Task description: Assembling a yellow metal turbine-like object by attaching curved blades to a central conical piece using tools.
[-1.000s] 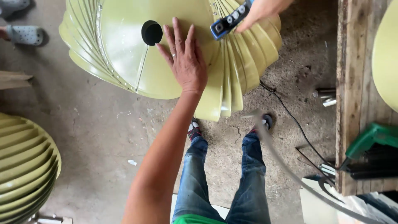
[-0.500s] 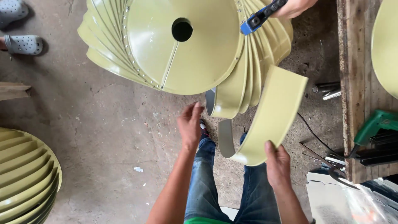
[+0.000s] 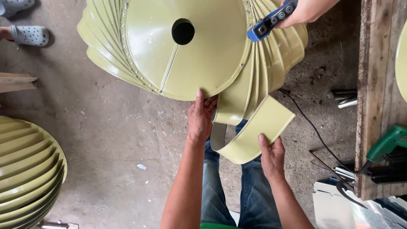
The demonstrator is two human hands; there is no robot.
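— While I am looking down from the head camera, I am seeing my left hand (image 3: 201,118) reaching up to the near rim of the olive-green disc (image 3: 203,46), the round plate with the dark centre hole (image 3: 183,31) and a row of rivets along its edge. The fingers are curling at the rim, touching it where the curved blades (image 3: 271,59) are fanning out beneath.

— And the right hand?

— My right hand (image 3: 272,157) is gripping a loose curved blade (image 3: 254,131) of the same green, thumb on top near its lower edge, fingers underneath and out of sight. That blade is tilting upward, its far end lying against the blades already fixed beside the disc, just above my jeans (image 3: 254,195).

— Is the left hand actually clamping anything?

— It is pressing on the disc's edge with the fingers bent; whether they are closing around the rim I cannot tell.

— Anyone else working there?

— Another person's hand (image 3: 307,9) is coming in at the top, holding a blue tool (image 3: 271,21) with dark buttons against the upper blades. A foot in a grey sandal (image 3: 29,34) is standing at the top left.

— What else is lying around?

— A second finned green assembly (image 3: 25,169) is sitting on the concrete floor (image 3: 106,127) at the left, a green power drill (image 3: 388,144) is resting by the wooden bench (image 3: 373,63) at the right, and a black cable (image 3: 309,123) is trailing across the floor.
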